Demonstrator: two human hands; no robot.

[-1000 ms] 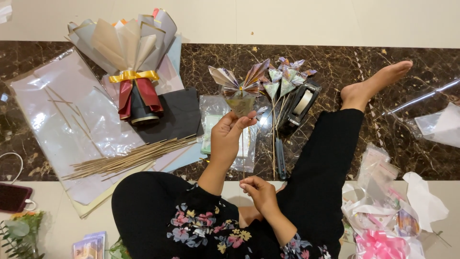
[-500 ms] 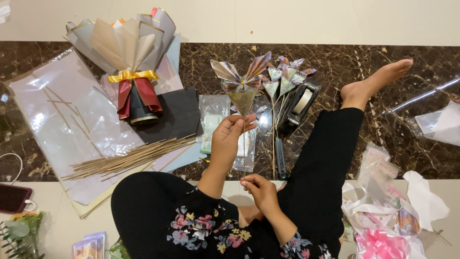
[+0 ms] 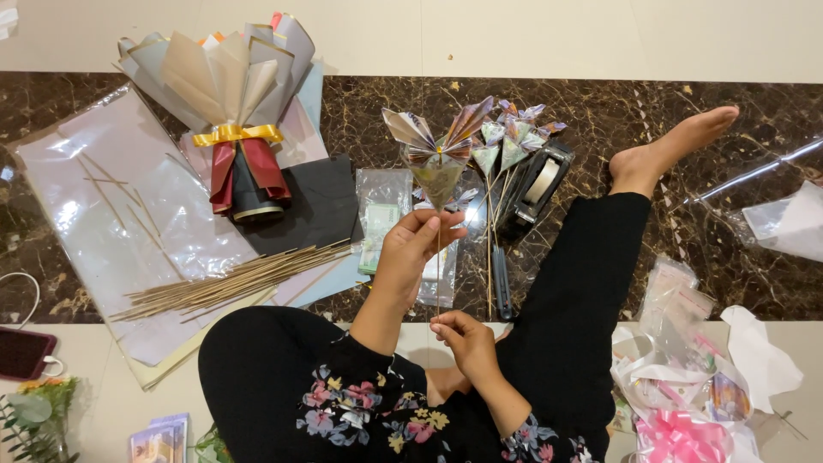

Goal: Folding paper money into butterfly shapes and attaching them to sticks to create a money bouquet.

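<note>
The person sat on the floor (image 3: 600, 51) with one leg stretched out. The left hand (image 3: 411, 257) was closed in a pinch just under the folded paper flower (image 3: 437, 150), holding it upright above the dark marble band of the floor. The right hand (image 3: 463, 336) was closed on the lower end of the thin stick (image 3: 438, 287) that ran down from the flower, close to the lap.

The stick looked slender, so I judged it could bend or snap if the two hands pulled or twisted against each other. The folded petals could crush or come unfolded if the left fingers squeezed higher up. The finished flowers on sticks (image 3: 506, 141) lay just beside, next to the tape dispenser (image 3: 540, 184), and a sweep of the arm could knock them.

Compared with a second earlier, the flower stood higher and more upright, and its wings were spread wider toward the camera. The right hand had stayed low by the lap. The wrapped bouquet (image 3: 231, 111) and the bundle of bare sticks (image 3: 231, 281) had not moved.
</note>
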